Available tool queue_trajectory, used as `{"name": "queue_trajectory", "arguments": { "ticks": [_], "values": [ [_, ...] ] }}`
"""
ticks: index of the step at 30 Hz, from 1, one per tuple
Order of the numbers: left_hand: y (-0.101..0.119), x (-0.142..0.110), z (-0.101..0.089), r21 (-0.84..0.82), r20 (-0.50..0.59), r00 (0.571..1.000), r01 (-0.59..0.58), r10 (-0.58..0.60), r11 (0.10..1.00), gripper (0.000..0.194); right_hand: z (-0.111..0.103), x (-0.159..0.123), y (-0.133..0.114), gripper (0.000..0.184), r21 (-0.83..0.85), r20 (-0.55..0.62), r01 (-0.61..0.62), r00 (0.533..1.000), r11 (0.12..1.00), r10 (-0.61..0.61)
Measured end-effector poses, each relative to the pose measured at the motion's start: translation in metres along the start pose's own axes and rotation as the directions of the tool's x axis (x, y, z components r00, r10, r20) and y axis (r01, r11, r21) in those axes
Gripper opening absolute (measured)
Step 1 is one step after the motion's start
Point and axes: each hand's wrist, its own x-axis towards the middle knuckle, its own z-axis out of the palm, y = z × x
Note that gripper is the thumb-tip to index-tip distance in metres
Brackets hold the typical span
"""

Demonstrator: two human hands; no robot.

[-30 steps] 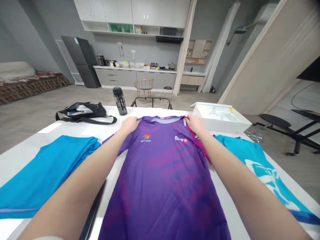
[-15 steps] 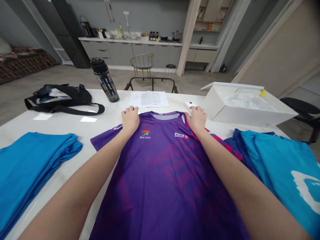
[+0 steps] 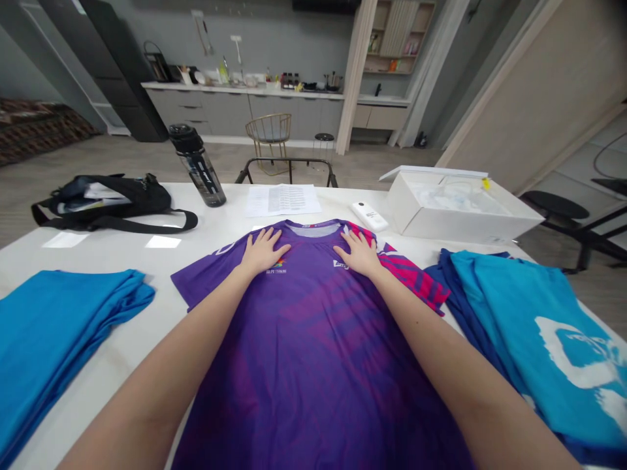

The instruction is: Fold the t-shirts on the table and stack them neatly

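Note:
A purple T-shirt (image 3: 304,326) with a pink-striped sleeve lies spread front side up, its collar toward the far side of the table. My left hand (image 3: 264,250) rests flat on the shirt's left shoulder, fingers spread, partly over a small printed logo. On the other shoulder, my right hand (image 3: 360,251) lies flat with its fingers apart, covering part of a white logo. The shirt's lower end runs out of view at the bottom.
Folded blue clothing (image 3: 68,313) lies at the left, and a stack of blue shirts (image 3: 519,313) at the right. Behind are a black bag (image 3: 112,202), a bottle (image 3: 198,166), papers (image 3: 283,200), a white device (image 3: 369,216) and an open white box (image 3: 455,202) on the white table (image 3: 142,261).
Both hands have let go of the shirt's shoulder edges and now lie flat on its upper front, fingers spread. The sleeves lie more spread out. The view has shifted slightly.

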Motion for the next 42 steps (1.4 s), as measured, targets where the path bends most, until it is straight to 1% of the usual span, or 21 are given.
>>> {"name": "queue_trajectory", "arguments": {
  "ticks": [1, 2, 4, 6, 7, 8, 10, 13, 15, 17, 19, 20, 21, 24, 26, 29, 32, 35, 38, 40, 42],
  "values": [
    [-0.008, 0.0, -0.002, -0.04, -0.01, 1.0, -0.02, 0.02, 0.999, 0.071, -0.003, 0.0, 0.005, 0.064, 0.058, -0.003, 0.023, 1.0, 0.998, -0.022],
    [-0.016, -0.001, -0.005, -0.084, -0.035, 0.999, -0.034, 0.032, 0.996, 0.066, -0.006, -0.002, 0.009, 0.061, 0.12, -0.035, 0.039, 0.999, 0.992, -0.035],
    [-0.031, -0.008, -0.01, -0.151, -0.122, 0.992, -0.047, 0.029, 0.987, 0.06, -0.016, -0.01, 0.019, 0.055, 0.217, -0.17, 0.042, 0.986, 0.975, -0.005],
    [-0.045, -0.021, -0.013, -0.155, -0.198, 0.98, -0.047, 0.015, 0.987, 0.057, -0.026, -0.026, 0.032, 0.051, 0.243, -0.317, 0.003, 0.945, 0.97, 0.076],
    [-0.052, -0.028, -0.014, -0.133, -0.209, 0.978, -0.037, 0.009, 0.99, 0.055, -0.031, -0.035, 0.039, 0.048, 0.236, -0.366, -0.034, 0.923, 0.971, 0.121],
    [-0.058, -0.036, -0.015, -0.103, -0.198, 0.98, -0.02, 0.0, 0.994, 0.055, -0.037, -0.045, 0.047, 0.045, 0.226, -0.397, -0.077, 0.903, 0.971, 0.164],
    [-0.07, -0.052, -0.015, -0.032, -0.136, 0.991, 0.014, -0.018, 0.999, 0.056, -0.046, -0.065, 0.065, 0.041, 0.201, -0.41, -0.161, 0.882, 0.966, 0.232],
    [-0.085, -0.071, -0.016, 0.066, -0.064, 0.997, 0.055, -0.051, 0.996, 0.061, -0.055, -0.09, 0.087, 0.038, 0.155, -0.318, -0.265, 0.899, 0.952, 0.301],
    [-0.093, -0.078, -0.018, 0.124, -0.038, 0.998, 0.048, -0.044, 0.991, 0.062, -0.057, -0.101, 0.096, 0.04, 0.122, -0.232, -0.29, 0.921, 0.949, 0.312],
    [-0.1, -0.082, -0.021, 0.181, -0.015, 1.0, 0.011, -0.009, 0.983, 0.062, -0.056, -0.107, 0.1, 0.044, 0.11, -0.167, -0.241, 0.952, 0.964, 0.257],
    [-0.108, -0.084, -0.024, 0.229, 0.007, 0.999, -0.032, 0.031, 0.973, 0.062, -0.052, -0.11, 0.101, 0.047, 0.114, -0.121, -0.139, 0.981, 0.984, 0.153],
    [-0.112, -0.085, -0.025, 0.245, 0.016, 0.999, -0.047, 0.044, 0.968, 0.062, -0.05, -0.11, 0.101, 0.049, 0.114, -0.099, -0.107, 0.988, 0.988, 0.119],
    [-0.117, -0.085, -0.026, 0.258, 0.024, 0.998, -0.06, 0.055, 0.964, 0.062, -0.048, -0.109, 0.101, 0.051, 0.107, -0.076, -0.102, 0.991, 0.989, 0.11],
    [-0.131, -0.083, -0.03, 0.276, 0.054, 0.996, -0.082, 0.07, 0.958, 0.063, -0.041, -0.101, 0.104, 0.059, 0.046, 0.001, -0.158, 0.987, 0.986, 0.158],
    [-0.139, -0.08, -0.033, 0.274, 0.074, 0.996, -0.075, 0.057, 0.959, 0.064, -0.039, -0.092, 0.108, 0.059, 0.006, 0.044, -0.16, 0.986, 0.987, 0.16],
    [-0.15, -0.072, -0.037, 0.258, 0.09, 0.995, -0.062, 0.04, 0.964, 0.065, -0.038, -0.075, 0.115, 0.058, -0.029, 0.076, -0.12, 0.99, 0.992, 0.122],
    [-0.159, -0.064, -0.037, 0.23, 0.079, 0.996, -0.061, 0.044, 0.971, 0.068, -0.039, -0.06, 0.123, 0.059, -0.067, 0.082, -0.079, 0.993, 0.995, 0.085],
    [-0.166, -0.06, -0.037, 0.211, 0.07, 0.996, -0.076, 0.062, 0.975, 0.07, -0.041, -0.049, 0.133, 0.066, -0.121, 0.078, -0.011, 0.997, 0.993, 0.02],
    [-0.167, -0.06, -0.039, 0.198, 0.084, 0.994, -0.084, 0.068, 0.977, 0.071, -0.047, -0.04, 0.138, 0.071, -0.149, 0.093, 0.037, 0.995, 0.988, -0.024],
    [-0.163, -0.061, -0.043, 0.19, 0.09, 0.994, -0.081, 0.065, 0.978, 0.071, -0.053, -0.036, 0.136, 0.068, -0.145, 0.114, 0.038, 0.993, 0.989, -0.021],
    [-0.15, -0.061, -0.046, 0.196, 0.062, 0.996, -0.071, 0.06, 0.978, 0.069, -0.059, -0.033, 0.128, 0.06, -0.139, 0.103, 0.007, 0.995, 0.99, 0.007]
  ]
}}
